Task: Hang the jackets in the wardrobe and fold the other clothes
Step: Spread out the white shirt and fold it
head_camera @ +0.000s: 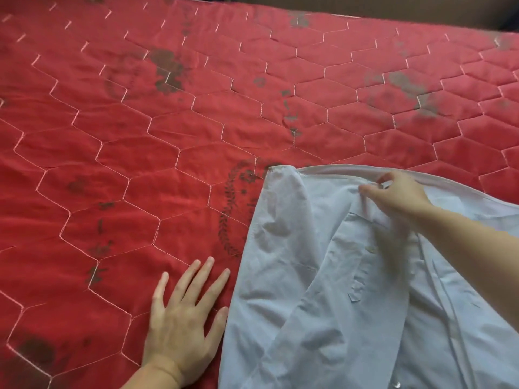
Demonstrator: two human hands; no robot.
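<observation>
- Right hand [398, 193] pinches a fold of the pale blue shirt [351, 290] near its collar
- Shirt spreads below that pinch on the red quilted bedspread [140, 136]
- Left hand [182, 318] flat, fingers straight, beside the shirt's edge

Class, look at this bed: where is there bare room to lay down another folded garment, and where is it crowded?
Free: the red quilt beyond and to the left of the left hand, up to the far edge. Crowded: the near right corner, covered by the pale blue shirt, which the right hand pinches near its collar.
</observation>
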